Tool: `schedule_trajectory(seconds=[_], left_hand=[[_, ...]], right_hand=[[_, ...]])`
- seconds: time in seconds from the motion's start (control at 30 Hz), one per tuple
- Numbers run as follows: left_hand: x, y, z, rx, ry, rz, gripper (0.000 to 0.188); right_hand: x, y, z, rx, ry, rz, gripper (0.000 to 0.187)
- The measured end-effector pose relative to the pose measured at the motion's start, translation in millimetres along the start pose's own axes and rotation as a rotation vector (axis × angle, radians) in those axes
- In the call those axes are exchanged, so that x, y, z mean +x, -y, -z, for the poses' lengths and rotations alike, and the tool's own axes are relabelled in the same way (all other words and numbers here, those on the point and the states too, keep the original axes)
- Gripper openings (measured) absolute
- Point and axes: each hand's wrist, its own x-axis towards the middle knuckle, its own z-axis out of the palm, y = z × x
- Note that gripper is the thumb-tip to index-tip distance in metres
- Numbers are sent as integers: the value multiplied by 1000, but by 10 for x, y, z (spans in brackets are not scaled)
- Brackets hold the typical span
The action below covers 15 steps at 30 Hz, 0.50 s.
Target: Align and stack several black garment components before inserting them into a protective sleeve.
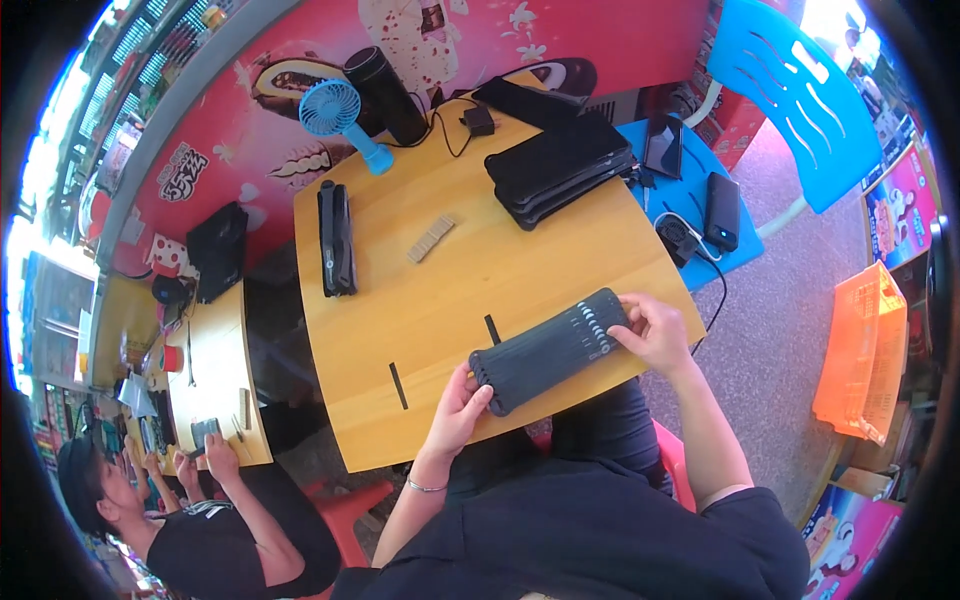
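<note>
A long, flat black piece [545,354] with pale crescent marks near one end and a ridged, scalloped other end is held above the table's near edge. I cannot tell its exact kind. My left hand [462,408] is closed on the ridged end, thumb on top and fingers mostly hidden underneath. At the marked end, my right hand [652,333] pinches the corner between thumb and fingers. Beyond it on the tabletop lie a short black strip [491,330] and another black strip [399,386], with a small tan ribbed block [431,240] farther back.
The wooden table [400,310] bears a slim black bundle [337,240], stacked black flat pieces [555,170], a blue fan [335,112] and a black cylinder [385,95]. On my right are a blue chair [790,100] and an orange basket [862,355]. A co-worker [200,530] sits left.
</note>
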Motion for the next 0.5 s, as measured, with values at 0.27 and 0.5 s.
schedule_trajectory(seconds=[0.27,0.5], left_hand=[[78,-312,-163,157,-31,79,43],[686,-865,-335,217,20,-72,41]], right_hand=[[53,222,112,151,-73,-21,42],[610,422,487,335,-134,-68,37]])
